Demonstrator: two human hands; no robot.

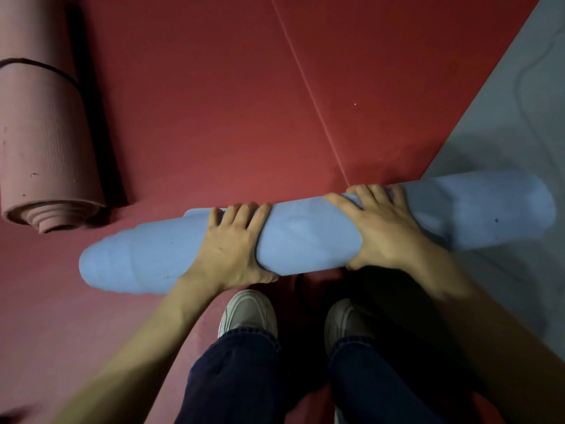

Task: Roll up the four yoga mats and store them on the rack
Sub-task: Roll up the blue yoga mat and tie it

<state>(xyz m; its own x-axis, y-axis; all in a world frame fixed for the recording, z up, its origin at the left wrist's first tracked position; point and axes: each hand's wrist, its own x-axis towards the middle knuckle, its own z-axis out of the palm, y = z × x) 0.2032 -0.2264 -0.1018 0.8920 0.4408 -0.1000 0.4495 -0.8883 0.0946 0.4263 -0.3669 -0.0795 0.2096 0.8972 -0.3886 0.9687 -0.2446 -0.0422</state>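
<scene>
1. Pink mat [42, 142], 10 o'clock, lies rolled on the floor [214, 102].
2. My left grip [235, 243] clamps the blue mat [305, 237] at centre, keeping its coil tight.
3. My right grip [382, 228] clamps it likewise; grey mat [519, 117] lies flat at 2 o'clock.

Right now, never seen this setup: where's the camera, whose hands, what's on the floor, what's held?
There is no machine here. A person works with bare hands, and the one picture comes from a wide-angle camera worn on their head, looking down. The left hand and the right hand both grip a rolled blue yoga mat, held crosswise in front of their white shoes. On the red floor, to the left, lies a rolled pink yoga mat. At right a grey mat lies flat, not yet rolled.
</scene>
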